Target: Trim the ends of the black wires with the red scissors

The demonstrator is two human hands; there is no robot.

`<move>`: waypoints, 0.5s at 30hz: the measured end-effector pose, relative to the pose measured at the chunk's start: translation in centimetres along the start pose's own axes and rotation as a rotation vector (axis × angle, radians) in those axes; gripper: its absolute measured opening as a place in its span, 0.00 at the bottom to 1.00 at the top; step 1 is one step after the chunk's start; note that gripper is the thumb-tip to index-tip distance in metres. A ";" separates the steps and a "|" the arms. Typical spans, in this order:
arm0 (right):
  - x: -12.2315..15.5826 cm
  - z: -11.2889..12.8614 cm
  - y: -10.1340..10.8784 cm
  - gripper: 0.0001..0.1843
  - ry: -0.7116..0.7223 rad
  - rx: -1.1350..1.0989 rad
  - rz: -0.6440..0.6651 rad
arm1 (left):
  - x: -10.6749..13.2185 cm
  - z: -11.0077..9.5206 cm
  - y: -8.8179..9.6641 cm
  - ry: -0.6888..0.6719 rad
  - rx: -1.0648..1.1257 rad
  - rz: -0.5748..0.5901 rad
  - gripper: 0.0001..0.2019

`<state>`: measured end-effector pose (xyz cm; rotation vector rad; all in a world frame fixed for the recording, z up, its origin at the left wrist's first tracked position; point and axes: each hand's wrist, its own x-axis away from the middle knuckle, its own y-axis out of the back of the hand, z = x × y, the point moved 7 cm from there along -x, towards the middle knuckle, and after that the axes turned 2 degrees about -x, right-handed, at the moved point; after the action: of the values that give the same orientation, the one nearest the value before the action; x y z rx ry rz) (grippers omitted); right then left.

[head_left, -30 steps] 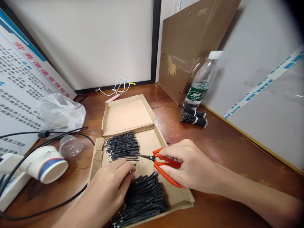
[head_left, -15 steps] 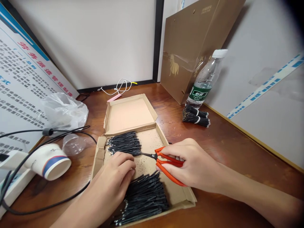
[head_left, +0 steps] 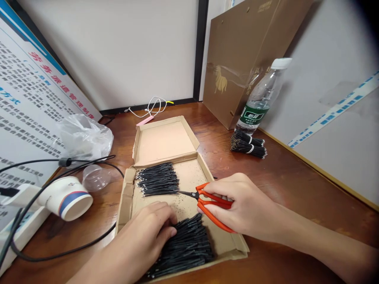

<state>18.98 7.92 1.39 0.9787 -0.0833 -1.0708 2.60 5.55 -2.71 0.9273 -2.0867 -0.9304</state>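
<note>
My right hand (head_left: 238,203) grips the orange handles of a pair of scissors (head_left: 217,199). Their dark blades look closed, with the tips at the right end of the far pile of short black wires (head_left: 160,179). At the upper left edge of the near wire pile (head_left: 189,244), my left hand (head_left: 152,225) has its fingers curled and drawn in; whatever lies between the fingertips is hidden. Both piles rest inside a shallow open cardboard box (head_left: 220,228), its flap (head_left: 166,140) folded back. Small dark scraps dot the box floor.
Two tied bundles of black wires (head_left: 248,145) lie right of the box, before a water bottle (head_left: 257,98) and a tall brown box (head_left: 237,67). On the left are a paper cup (head_left: 69,199), a clear plastic cup (head_left: 94,177), a plastic bag (head_left: 89,136) and a looping black cable (head_left: 74,258).
My left hand has moved from beside the far pile toward me, onto the near pile's edge. The scissors stay near the far pile's right end. The whole view has shifted slightly.
</note>
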 end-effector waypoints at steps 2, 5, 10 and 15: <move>-0.1 0.0 0.0 0.14 -0.004 0.005 0.001 | 0.2 -0.1 0.0 0.022 0.010 0.012 0.07; -0.2 0.0 0.0 0.14 -0.005 0.006 -0.003 | 0.4 -0.1 0.1 0.050 0.034 0.011 0.07; -0.2 0.1 0.1 0.11 0.017 0.002 -0.014 | 0.3 -0.1 1.2 0.045 0.066 -0.064 0.08; 0.0 0.1 0.0 0.12 0.009 0.008 0.012 | 0.4 0.1 1.8 0.089 0.208 -0.101 0.08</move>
<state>18.95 7.91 1.44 0.9895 -0.0861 -1.0552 1.71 6.17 -1.23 1.1691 -2.1048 -0.7164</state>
